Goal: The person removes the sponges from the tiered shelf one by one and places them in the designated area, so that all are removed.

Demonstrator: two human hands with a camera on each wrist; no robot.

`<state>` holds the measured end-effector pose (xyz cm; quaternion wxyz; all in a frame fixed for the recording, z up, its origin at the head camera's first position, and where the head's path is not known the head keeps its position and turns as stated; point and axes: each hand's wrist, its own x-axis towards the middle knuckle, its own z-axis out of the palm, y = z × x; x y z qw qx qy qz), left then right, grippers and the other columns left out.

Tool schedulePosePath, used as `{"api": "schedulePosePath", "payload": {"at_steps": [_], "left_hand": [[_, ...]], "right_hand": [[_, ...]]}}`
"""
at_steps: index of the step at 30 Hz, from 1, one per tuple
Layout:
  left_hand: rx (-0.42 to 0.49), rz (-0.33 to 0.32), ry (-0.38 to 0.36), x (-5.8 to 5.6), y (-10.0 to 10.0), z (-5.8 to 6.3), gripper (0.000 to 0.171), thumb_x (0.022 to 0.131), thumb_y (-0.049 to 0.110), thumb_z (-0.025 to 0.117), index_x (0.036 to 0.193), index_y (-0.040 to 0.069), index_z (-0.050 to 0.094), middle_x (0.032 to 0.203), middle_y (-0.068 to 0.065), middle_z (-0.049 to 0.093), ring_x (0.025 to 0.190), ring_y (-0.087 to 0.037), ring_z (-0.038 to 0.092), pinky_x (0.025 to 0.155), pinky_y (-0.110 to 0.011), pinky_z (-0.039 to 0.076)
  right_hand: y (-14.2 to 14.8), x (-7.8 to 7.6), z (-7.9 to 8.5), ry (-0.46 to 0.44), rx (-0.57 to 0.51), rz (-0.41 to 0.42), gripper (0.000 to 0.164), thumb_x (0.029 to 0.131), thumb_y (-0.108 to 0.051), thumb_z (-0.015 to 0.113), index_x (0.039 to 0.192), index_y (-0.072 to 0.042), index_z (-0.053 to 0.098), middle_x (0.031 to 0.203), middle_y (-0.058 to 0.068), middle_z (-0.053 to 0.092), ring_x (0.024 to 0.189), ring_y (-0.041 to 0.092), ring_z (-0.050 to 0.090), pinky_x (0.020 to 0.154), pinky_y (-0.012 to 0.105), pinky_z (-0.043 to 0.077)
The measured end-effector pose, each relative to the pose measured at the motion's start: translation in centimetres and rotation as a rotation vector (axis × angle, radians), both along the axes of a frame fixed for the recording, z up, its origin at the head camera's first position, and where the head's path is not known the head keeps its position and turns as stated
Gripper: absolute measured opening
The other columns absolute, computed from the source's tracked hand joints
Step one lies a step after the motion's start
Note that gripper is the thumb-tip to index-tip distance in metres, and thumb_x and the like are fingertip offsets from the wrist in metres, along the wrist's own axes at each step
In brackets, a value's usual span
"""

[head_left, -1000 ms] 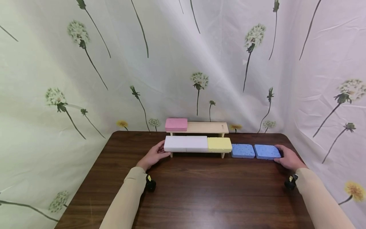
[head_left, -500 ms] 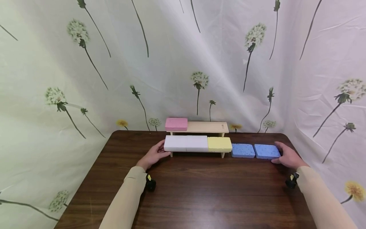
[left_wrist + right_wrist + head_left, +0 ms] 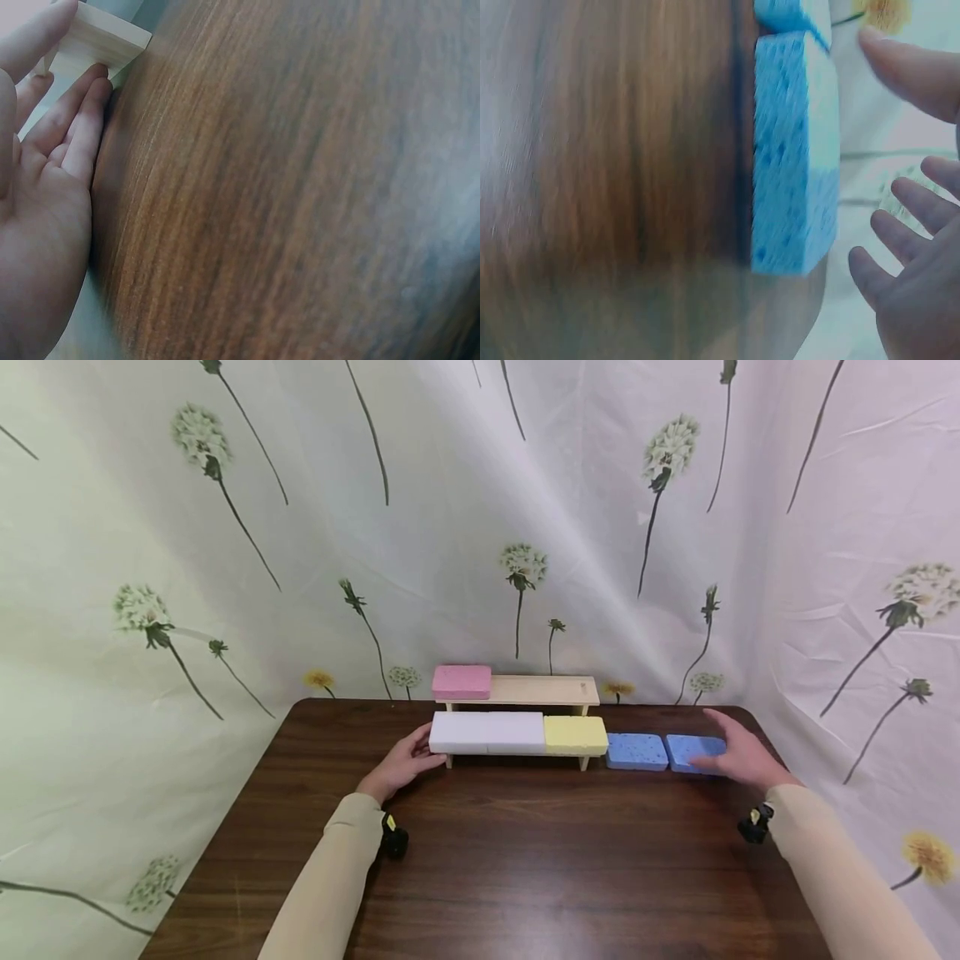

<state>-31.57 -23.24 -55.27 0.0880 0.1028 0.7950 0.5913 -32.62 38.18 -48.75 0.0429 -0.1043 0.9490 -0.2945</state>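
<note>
My left hand (image 3: 401, 767) holds the left end of the front wooden stand (image 3: 517, 757), thumb at its front corner. In the left wrist view, fingertips touch the pale wood (image 3: 105, 45). On that stand sit two white sponges (image 3: 487, 732) and a yellow sponge (image 3: 575, 735), side by side. My right hand (image 3: 742, 758) hovers at the right blue sponge (image 3: 692, 753), thumb and fingers spread, overlapping it in the head view. The right wrist view shows this hand apart from the blue sponge (image 3: 787, 150). Another blue sponge (image 3: 637, 751) lies just left of it on the table.
Behind is a second wooden stand (image 3: 536, 689) with a pink sponge (image 3: 462, 681) on its left end. The brown wood-grain table (image 3: 555, 860) reaches back to a white curtain (image 3: 450, 527) printed with dandelions, hanging behind and along both sides.
My right hand has let go of the right blue sponge's end, spread its fingers and moved left over it. The left hand keeps its place at the stand.
</note>
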Motion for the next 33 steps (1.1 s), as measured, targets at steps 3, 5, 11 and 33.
{"api": "schedulePosePath", "payload": {"at_steps": [3,5,11,33], "left_hand": [[-0.006,-0.002,0.007,0.1,0.0,0.1,0.082,0.101,0.017,0.074,0.165,0.001,0.026,0.162,-0.025,0.042,0.146,-0.040,0.045,0.123,-0.054,0.035],[-0.012,-0.004,0.009,0.0,-0.1,0.1,0.082,0.101,0.017,0.073,0.166,0.002,0.026,0.162,-0.025,0.042,0.146,-0.040,0.045,0.123,-0.054,0.035],[-0.002,-0.003,0.007,-0.1,-0.3,0.0,0.080,0.101,0.012,0.073,0.165,0.001,0.026,0.162,-0.025,0.042,0.145,-0.040,0.046,0.122,-0.055,0.036],[-0.005,-0.004,-0.009,-0.1,-0.1,0.0,0.083,0.101,0.016,0.073,0.166,-0.001,0.023,0.160,-0.027,0.043,0.143,-0.039,0.047,0.120,-0.054,0.038]], "right_hand": [[-1.1,-0.3,0.4,0.036,-0.013,0.011,0.106,0.091,-0.044,0.083,0.163,0.006,0.023,0.164,0.036,0.028,0.148,0.058,0.027,0.115,0.074,0.028],[-2.0,-0.5,0.7,0.056,-0.031,0.020,0.103,0.094,-0.048,0.079,0.164,0.004,0.023,0.165,0.033,0.029,0.149,0.056,0.027,0.115,0.074,0.028],[-5.6,-0.9,2.3,0.095,-0.060,0.039,0.096,0.098,-0.054,0.071,0.164,-0.001,0.027,0.165,0.029,0.033,0.151,0.052,0.028,0.117,0.073,0.028],[-19.2,-2.6,4.7,0.217,-0.149,0.229,0.083,0.100,-0.045,0.072,0.162,-0.003,0.036,0.165,0.018,0.039,0.151,0.040,0.036,0.119,0.063,0.035]]}}
